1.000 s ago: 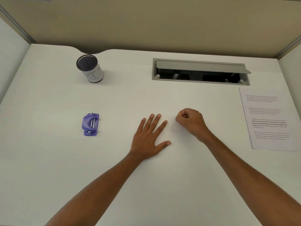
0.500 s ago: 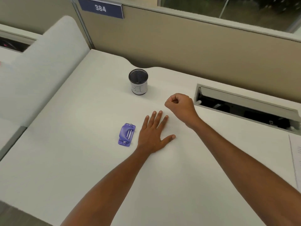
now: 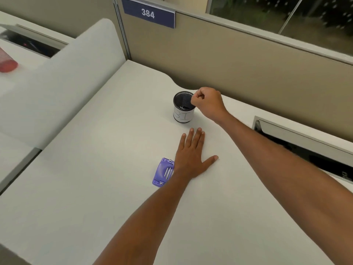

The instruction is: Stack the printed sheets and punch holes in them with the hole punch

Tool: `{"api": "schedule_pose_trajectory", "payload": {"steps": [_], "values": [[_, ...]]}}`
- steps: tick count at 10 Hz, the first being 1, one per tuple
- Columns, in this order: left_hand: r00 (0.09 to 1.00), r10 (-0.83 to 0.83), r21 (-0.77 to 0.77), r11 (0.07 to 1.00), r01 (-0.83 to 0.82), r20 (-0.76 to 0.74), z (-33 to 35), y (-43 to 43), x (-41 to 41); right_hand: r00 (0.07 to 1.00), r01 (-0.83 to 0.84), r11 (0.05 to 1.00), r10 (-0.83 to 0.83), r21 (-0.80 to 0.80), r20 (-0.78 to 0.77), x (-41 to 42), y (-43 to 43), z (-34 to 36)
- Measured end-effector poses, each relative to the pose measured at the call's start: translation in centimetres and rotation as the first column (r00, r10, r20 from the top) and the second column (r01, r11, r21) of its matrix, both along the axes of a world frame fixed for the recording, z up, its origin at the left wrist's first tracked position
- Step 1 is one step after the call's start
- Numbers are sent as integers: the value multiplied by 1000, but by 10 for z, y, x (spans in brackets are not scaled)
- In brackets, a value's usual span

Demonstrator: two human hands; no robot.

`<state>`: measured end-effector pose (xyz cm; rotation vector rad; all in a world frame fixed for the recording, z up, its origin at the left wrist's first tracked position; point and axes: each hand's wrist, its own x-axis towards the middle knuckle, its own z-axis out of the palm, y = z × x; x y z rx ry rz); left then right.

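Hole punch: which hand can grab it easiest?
Probably the left. The left hand lies flat on the desk beside the hole punch; the right hand is a fist over by the mesh cup, farther off.

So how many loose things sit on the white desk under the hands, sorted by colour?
Purple: 1, the purple plastic hole punch
Black: 1, the black mesh pen cup with a white label
Total: 2

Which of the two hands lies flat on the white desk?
The left hand, fingers straight beside the purple plastic hole punch; the right hand is a fist by the black mesh cup.
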<state>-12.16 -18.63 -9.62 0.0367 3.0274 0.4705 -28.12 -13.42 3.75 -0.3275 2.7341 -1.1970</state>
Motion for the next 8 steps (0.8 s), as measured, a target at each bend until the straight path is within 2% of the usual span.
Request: {"api": "schedule_pose_trajectory", "payload": {"steps": [2,6,8], "values": [[1000,-4,-17,1000,4,8,-1,0,-6,995,-88,988,92,128,-24,-17,-11,-3],[1000,-15,-61,998,17,24,0,-1,-5,990,-128,982,135,139,-38,-30,-11,-9],[1000,-6,-37,999,6,10,0,0,-7,992,-115,991,118,68,-48,-26,-11,-10]]}}
